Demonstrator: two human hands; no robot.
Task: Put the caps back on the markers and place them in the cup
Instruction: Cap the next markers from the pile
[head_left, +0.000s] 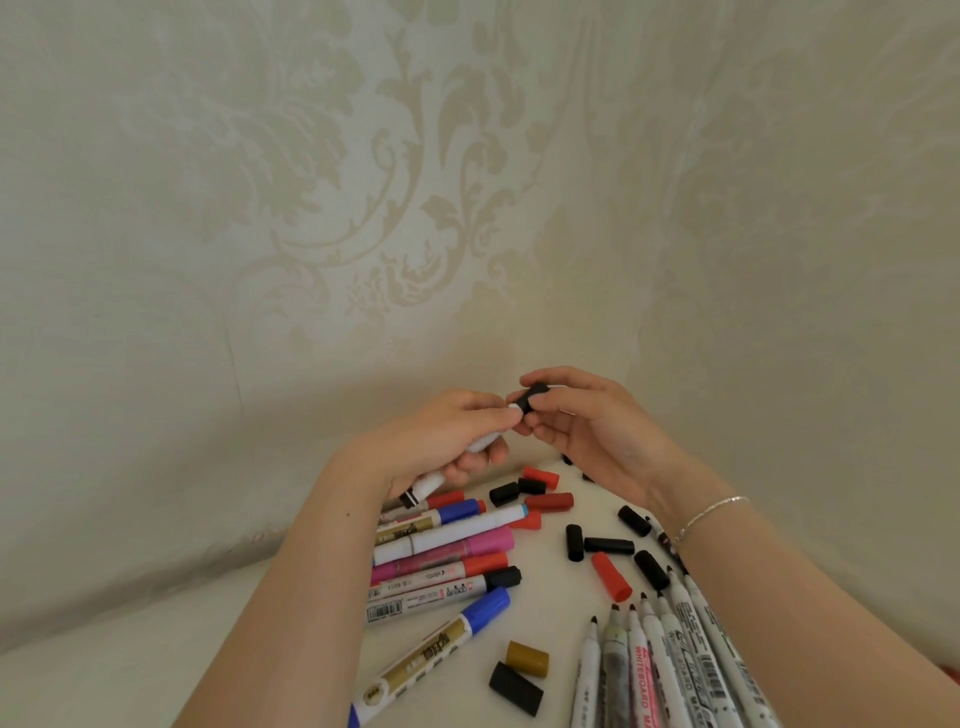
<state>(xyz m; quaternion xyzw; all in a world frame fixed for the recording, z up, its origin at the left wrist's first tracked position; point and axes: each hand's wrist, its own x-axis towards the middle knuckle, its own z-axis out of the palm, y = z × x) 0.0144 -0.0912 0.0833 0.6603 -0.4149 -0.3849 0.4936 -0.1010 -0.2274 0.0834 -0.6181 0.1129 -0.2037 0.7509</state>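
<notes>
My left hand (452, 431) grips a white marker (428, 484) raised above the table, its black-banded tail pointing down and left. My right hand (587, 421) pinches a black cap (532, 397) that sits at the marker's upper tip. Below the left hand lies a row of capped markers (441, 556) with blue, pink, red and black caps. Several uncapped whiteboard markers (654, 670) fan out at the lower right. Loose black caps (608, 545) and red caps (611, 576) are scattered across the middle of the table. No cup is in view.
A white tabletop (545, 613) holds everything. A gold cap (527, 659) and a black cap (515, 688) lie near the front. A gold-labelled marker with a blue cap (431, 654) lies diagonally at the lower middle. Patterned cream fabric (363, 208) covers the background.
</notes>
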